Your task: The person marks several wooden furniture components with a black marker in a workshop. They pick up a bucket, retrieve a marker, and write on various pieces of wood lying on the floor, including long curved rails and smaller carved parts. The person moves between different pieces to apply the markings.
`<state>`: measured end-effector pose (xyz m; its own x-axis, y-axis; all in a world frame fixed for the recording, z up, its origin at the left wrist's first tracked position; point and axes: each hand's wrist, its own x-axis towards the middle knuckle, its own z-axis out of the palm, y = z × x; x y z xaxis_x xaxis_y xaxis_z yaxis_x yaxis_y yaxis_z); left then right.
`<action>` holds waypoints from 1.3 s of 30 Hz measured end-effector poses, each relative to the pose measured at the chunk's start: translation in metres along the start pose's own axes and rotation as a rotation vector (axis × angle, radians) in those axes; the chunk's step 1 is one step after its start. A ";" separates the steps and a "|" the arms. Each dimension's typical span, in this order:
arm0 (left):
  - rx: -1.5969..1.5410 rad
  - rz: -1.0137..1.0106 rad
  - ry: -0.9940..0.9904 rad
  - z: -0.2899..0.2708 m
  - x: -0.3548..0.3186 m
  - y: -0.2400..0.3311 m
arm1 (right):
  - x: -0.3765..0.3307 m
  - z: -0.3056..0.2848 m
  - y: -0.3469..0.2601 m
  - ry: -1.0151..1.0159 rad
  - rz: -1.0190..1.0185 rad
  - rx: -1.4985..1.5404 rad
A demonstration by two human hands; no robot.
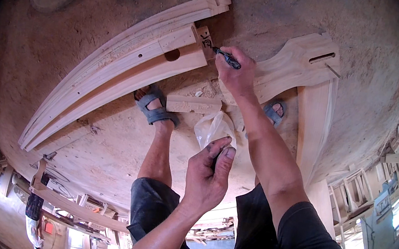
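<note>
Both hands are closed: right hand [234, 73], arm extended, grips a black marker pen [226, 58], tip beyond its fingers on the pale curved wooden rail [131, 64]; left hand [209, 169] pinches a small dark cap [215, 158].

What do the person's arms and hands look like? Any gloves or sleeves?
No gloves: both the left hand and the right hand are bare, with dark smudges on the left fingertips. The forearms are bare too; a short black sleeve covers the right upper arm.
</note>
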<state>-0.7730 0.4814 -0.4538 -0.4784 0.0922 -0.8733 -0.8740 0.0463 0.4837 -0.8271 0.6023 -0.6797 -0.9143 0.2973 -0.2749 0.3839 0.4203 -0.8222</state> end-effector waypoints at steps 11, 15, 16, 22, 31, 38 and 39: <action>-0.025 -0.017 -0.005 0.001 0.000 0.001 | -0.004 0.004 -0.001 0.001 -0.029 -0.050; -0.025 -0.017 -0.012 0.001 0.000 0.004 | -0.006 0.007 0.002 -0.031 0.008 -0.081; -0.025 -0.015 -0.012 0.001 0.001 0.005 | -0.006 0.008 0.006 -0.018 -0.028 -0.090; -0.011 0.019 -0.014 0.000 0.000 0.004 | -0.008 0.010 0.011 -0.009 0.003 -0.019; -0.046 -0.001 -0.015 0.000 -0.002 0.005 | -0.010 0.001 0.003 -0.037 0.149 0.072; -0.045 -0.003 -0.026 -0.001 -0.004 0.003 | -0.015 0.008 0.000 -0.021 0.106 0.002; -0.048 -0.017 -0.034 -0.002 -0.005 0.004 | -0.015 0.008 -0.002 -0.035 0.142 0.000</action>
<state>-0.7746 0.4795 -0.4476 -0.4612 0.1253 -0.8784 -0.8854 0.0008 0.4649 -0.8151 0.5901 -0.6778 -0.8550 0.3232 -0.4056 0.5093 0.3760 -0.7741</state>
